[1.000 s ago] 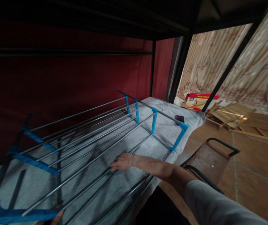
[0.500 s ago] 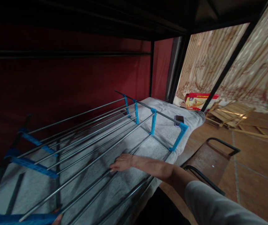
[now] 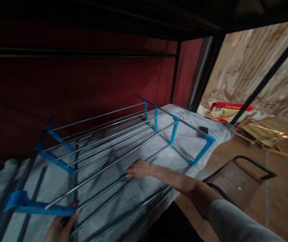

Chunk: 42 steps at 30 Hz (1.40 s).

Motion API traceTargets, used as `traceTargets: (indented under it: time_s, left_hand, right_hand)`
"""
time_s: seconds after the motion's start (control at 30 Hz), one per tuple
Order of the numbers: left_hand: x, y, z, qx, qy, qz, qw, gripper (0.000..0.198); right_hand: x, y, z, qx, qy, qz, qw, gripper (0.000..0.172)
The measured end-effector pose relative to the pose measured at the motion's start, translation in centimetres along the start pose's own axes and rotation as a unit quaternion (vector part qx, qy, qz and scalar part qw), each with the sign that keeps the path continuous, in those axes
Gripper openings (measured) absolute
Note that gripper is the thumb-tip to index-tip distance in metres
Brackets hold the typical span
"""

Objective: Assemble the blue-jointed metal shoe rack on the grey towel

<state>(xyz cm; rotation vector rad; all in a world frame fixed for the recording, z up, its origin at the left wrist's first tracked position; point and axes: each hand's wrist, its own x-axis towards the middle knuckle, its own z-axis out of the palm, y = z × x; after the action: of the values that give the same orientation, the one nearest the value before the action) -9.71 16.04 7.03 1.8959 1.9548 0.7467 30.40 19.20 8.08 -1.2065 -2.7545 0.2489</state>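
Observation:
A rack of thin metal tubes [image 3: 113, 136] joined by blue plastic brackets lies on a pale blanket [image 3: 184, 116]. My left hand [image 3: 62, 227] is closed on the near-left blue bracket [image 3: 45, 207], its thumb beside the end of a tube. Farther right, my right hand [image 3: 138, 169] has its fingers wrapped over a metal tube [image 3: 103, 191] partway along its length. That tube's left end meets the bracket by my left hand. At the far side, more blue brackets [image 3: 174, 130] hold the tubes to a dark side bar.
A phone [image 3: 202, 132] rests on the blanket behind the rack. Dark bed-frame posts [image 3: 176, 72] and a low overhead deck enclose the space, with a red wall [image 3: 95, 84] behind. On the tiled floor are a brown chair [image 3: 234, 181], wooden slats [image 3: 267, 131] and a red-yellow box [image 3: 227, 112].
The view has swung left, so the rack sits farther right in it. More of my left hand shows at the bracket. My right hand stays on the tube.

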Motion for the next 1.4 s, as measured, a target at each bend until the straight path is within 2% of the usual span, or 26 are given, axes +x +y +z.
traceTargets:
  time_s: [0.07,0.1,0.2,0.5,0.73,1.1,1.23,1.33,1.4]
  left_hand:
    - [-0.9,1.2,0.2,-0.063,-0.018,-0.068,0.996,0.04]
    - [-1.3,1.7,0.3,-0.092,-0.014,-0.078,0.993,0.044]
    - [-1.7,2.4,0.7,-0.123,0.003,-0.068,0.99,0.05]
    - [-2.8,2.2,1.7,-0.06,0.032,-0.027,0.997,0.034]
    - [-3.1,2.5,1.9,-0.044,0.046,-0.028,0.998,0.029]
    - [-3.0,2.5,2.1,-0.042,0.044,-0.037,0.997,0.034]
    - [-2.9,2.8,1.7,-0.047,0.039,-0.03,0.998,0.04]
    - [-2.8,2.7,1.3,-0.035,0.026,-0.027,0.999,0.049]
    - [-2.3,2.1,1.2,-0.007,0.015,-0.03,0.999,0.054]
  right_hand:
    - [-0.5,-0.3,0.2,0.007,0.001,0.013,1.0,0.036]
    - [-0.7,-0.3,0.2,0.01,0.003,0.017,1.0,0.035]
    - [-0.8,-0.1,0.4,0.025,0.01,0.034,0.999,0.034]
    - [-1.2,-0.4,0.2,0.016,0.001,0.024,1.0,0.029]
    - [-1.0,-0.2,0.6,0.023,0.006,0.025,0.999,0.029]
    - [-1.0,0.3,1.4,0.032,0.017,0.012,0.999,0.033]
    - [-1.3,-0.1,1.1,0.048,0.063,0.016,0.997,0.034]
    - [-2.7,-0.5,0.6,0.079,0.137,0.04,0.987,0.034]
    - [-4.3,-0.1,0.6,0.095,0.192,0.084,0.973,0.031]
